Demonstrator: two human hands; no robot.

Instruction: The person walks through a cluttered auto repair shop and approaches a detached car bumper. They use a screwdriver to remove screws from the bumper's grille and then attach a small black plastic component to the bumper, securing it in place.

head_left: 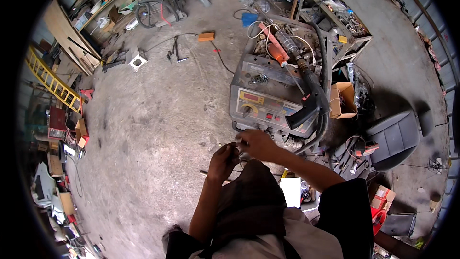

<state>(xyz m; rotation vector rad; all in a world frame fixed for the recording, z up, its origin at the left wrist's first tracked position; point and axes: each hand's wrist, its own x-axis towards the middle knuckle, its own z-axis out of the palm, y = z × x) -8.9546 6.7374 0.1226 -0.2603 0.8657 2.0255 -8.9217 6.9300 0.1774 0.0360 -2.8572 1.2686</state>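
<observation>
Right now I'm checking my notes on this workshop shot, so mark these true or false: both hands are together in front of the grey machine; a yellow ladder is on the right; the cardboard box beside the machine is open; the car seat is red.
1. Both hands meet in front of the grey machine: true; left hand and right hand are close together.
2. Yellow ladder on the right: false, it is on the left.
3. Cardboard box open: true.
4. Car seat red: false, it is dark grey.
</observation>
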